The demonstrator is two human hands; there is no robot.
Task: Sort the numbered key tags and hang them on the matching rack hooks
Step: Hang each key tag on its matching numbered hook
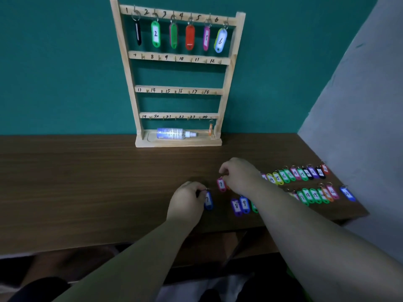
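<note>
Both forearms reach in from 6 o'clock over the table edge. Left hand sits just below centre, fingers curled, pinching the ring of a blue tag marked 7 at its 3 o'clock. Whether that tag lies on the wood or hangs just clear, I cannot tell. Right hand, at 1 o'clock from the left, has its fingers curled down and pinches the ring of a pink tag, also marked 7, at its 8 o'clock.

Progress looks early. On the rack at 12 o'clock, the top rail's hooks 1 to 6 each carry a tag. Hooks 7 to 23 on the lower rails show bare, while an orange tag hangs by hook 24 at the rack's 5 o'clock. A bottle lies in the rack's base.

Most of the work remains — a far row and a near row of numbered tags stretch toward 3 o'clock, with tag 8 and tag 9 nearest the hands. Numbers seem to come in pairs, so hook 7 — first on the second rail — is probably next for both held tags.
</note>
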